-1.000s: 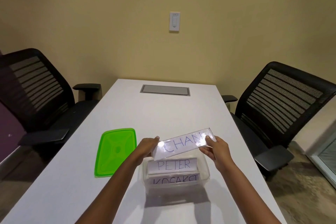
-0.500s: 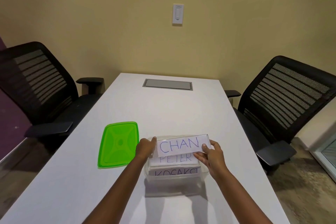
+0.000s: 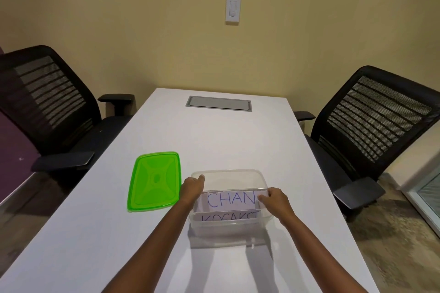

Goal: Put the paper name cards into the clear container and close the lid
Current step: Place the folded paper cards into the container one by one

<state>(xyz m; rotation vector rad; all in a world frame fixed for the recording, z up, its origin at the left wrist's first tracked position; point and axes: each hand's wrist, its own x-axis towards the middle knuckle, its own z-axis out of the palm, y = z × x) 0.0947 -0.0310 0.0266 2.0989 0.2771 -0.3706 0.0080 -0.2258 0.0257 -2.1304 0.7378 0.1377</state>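
A clear plastic container (image 3: 228, 173) stands open on the white table (image 3: 214, 140) in front of me. Inside it a paper name card reading CHAN (image 3: 229, 199) stands upright, and a second card reading KOSAKST (image 3: 228, 217) sits in front of it. My left hand (image 3: 192, 187) rests at the container's left rim, on the left end of the CHAN card. At the right rim, my right hand (image 3: 273, 198) pinches the card's right end. The green lid (image 3: 154, 181) lies flat on the table just left of the container.
Two black mesh office chairs flank the table, one at the left (image 3: 50, 107) and one at the right (image 3: 371, 126). A grey cable hatch (image 3: 218, 103) is set into the table's far end. A light switch (image 3: 232, 8) is on the wall.
Both hands have lowered the CHAN card from above the container down into it, where it now covers the PETER card. The lid and container have stayed in place.
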